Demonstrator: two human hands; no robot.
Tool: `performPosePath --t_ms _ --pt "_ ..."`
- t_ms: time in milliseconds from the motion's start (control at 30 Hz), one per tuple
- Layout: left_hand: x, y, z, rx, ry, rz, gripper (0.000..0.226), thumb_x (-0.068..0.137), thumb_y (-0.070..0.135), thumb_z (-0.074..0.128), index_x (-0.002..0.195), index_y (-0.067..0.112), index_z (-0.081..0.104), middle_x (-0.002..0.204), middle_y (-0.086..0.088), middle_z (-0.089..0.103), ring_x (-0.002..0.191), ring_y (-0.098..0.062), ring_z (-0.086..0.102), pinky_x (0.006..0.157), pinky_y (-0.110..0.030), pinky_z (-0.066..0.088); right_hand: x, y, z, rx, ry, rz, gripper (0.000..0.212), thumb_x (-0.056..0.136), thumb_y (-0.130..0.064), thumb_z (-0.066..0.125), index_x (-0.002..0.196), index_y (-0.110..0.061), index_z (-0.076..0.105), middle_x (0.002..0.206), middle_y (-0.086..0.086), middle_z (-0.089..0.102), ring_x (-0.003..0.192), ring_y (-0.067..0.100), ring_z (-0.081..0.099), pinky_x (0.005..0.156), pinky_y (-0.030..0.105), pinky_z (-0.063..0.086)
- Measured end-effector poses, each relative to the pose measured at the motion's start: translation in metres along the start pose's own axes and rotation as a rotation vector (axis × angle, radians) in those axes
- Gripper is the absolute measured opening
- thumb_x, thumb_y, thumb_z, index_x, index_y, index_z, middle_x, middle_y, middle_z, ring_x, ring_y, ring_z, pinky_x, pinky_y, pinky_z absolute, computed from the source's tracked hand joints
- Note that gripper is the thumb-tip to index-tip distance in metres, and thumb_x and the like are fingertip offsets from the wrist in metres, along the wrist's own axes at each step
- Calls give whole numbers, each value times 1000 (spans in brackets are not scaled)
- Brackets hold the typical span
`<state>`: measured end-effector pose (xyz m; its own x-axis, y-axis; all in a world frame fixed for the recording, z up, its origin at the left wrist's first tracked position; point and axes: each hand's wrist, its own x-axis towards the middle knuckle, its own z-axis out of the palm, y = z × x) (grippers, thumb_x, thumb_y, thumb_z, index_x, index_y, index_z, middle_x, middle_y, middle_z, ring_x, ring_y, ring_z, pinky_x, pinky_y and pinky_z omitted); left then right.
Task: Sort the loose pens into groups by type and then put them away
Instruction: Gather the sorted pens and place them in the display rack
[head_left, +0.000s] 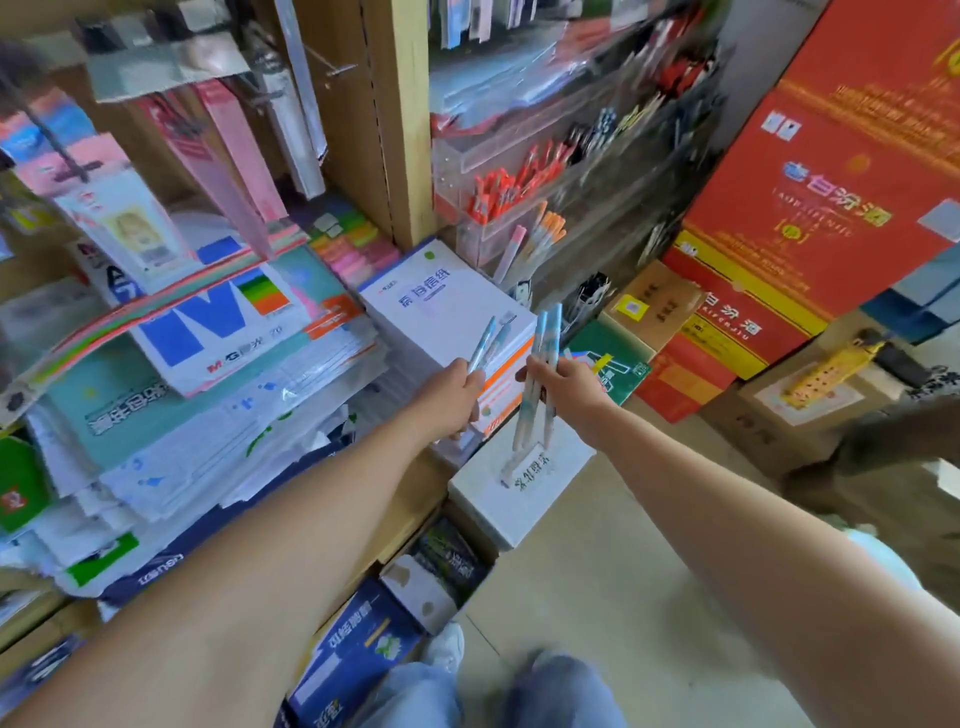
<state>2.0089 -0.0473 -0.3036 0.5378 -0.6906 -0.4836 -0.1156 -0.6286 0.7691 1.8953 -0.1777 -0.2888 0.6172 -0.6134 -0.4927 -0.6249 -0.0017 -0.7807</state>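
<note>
Crowded shop shelving (410, 130) fills the view. Near its centre the pale blue pens sit in two lots: a small bunch (483, 340) pinched in the curled fingers of the left hand (457, 397), and at its three o'clock a larger bunch (545, 335) gripped by the right hand (569, 387), fingers wrapped round it. Sorting looks under way, judging by the split, and neither bunch is put away. At one o'clock a clear pen rack (493, 156) holding red and orange pens (493, 197) seems the likely destination.

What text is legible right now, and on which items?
"M&G" and "70": blue-and-white paper pack.
"白汾酒": red carton.
"信纸": white pad stack.
White box label: too blurred to read.
Blue pens: any print too small to read.
</note>
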Motion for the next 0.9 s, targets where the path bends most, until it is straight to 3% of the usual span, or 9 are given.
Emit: performPosePath --t_ms 167,267,333,433,533,600,733,833,900 --pt "56 47 13 20 35 -24 24 102 33 33 102 12 46 77 -7 59 62 -20 51 62 -35 47 67 -10 -48 -14 9 -14 36 100 -36 44 75 -18 63 85 15 57 74 23 49 68 29 45" --pt "94 75 28 -2 85 -46 28 102 32 33 107 9 48 79 -8 61 65 -24 53 71 -43 52 108 -15 -86 -9 17 -29 36 100 -32 46 69 -19 57 70 6 54 60 17 46 56 26 42" --pt "120 93 39 -21 115 -69 29 103 31 33 111 8 48 82 -11 62 69 -26 54 76 -44 52 135 -19 -112 -2 -13 -21 33 100 -30 48 72 -15 57 68 4 54 61 18 49 58 29 47" --pt "155 119 56 -95 195 -82 28 102 29 34 112 7 48 80 -13 61 66 -26 52 71 -43 50 181 -24 -146 17 -72 -6 28 97 -29 54 90 -4 65 91 16 69 79 29 66 82 44 57" --pt "187 141 64 -82 249 -115 30 102 29 34 116 6 48 84 -15 64 64 -26 53 76 -47 51 222 -34 -173 -18 -85 -29 27 94 -32 58 84 -8 66 76 10 67 72 28 68 81 44 57" --pt "202 151 64 -63 268 -138 33 103 29 34 122 5 46 100 -20 65 68 -26 54 76 -48 51 243 -42 -186 -54 -80 -59 31 94 -34 58 90 -5 67 69 6 63 59 20 60 68 37 54" --pt "222 165 59 -108 296 -111 46 103 25 35 149 24 25 101 -9 65 48 -8 53 49 -23 47 282 -56 -197 -95 -36 -87 31 91 -37 62 91 -7 68 74 8 66 55 15 54 55 29 44" --pt "237 169 55 -118 298 -90 49 104 23 35 151 24 21 140 -16 48 49 -7 49 47 -19 42 308 -61 -198 -103 -4 -82 31 89 -37 64 86 -6 69 79 12 71 62 19 61 63 35 52" --pt "247 169 53 -148 306 -97 49 104 22 36 150 21 23 150 -22 32 47 -7 47 44 -19 41 324 -62 -199 -68 28 -70 28 88 -35 66 81 -8 68 79 11 72 64 19 64 69 35 56"
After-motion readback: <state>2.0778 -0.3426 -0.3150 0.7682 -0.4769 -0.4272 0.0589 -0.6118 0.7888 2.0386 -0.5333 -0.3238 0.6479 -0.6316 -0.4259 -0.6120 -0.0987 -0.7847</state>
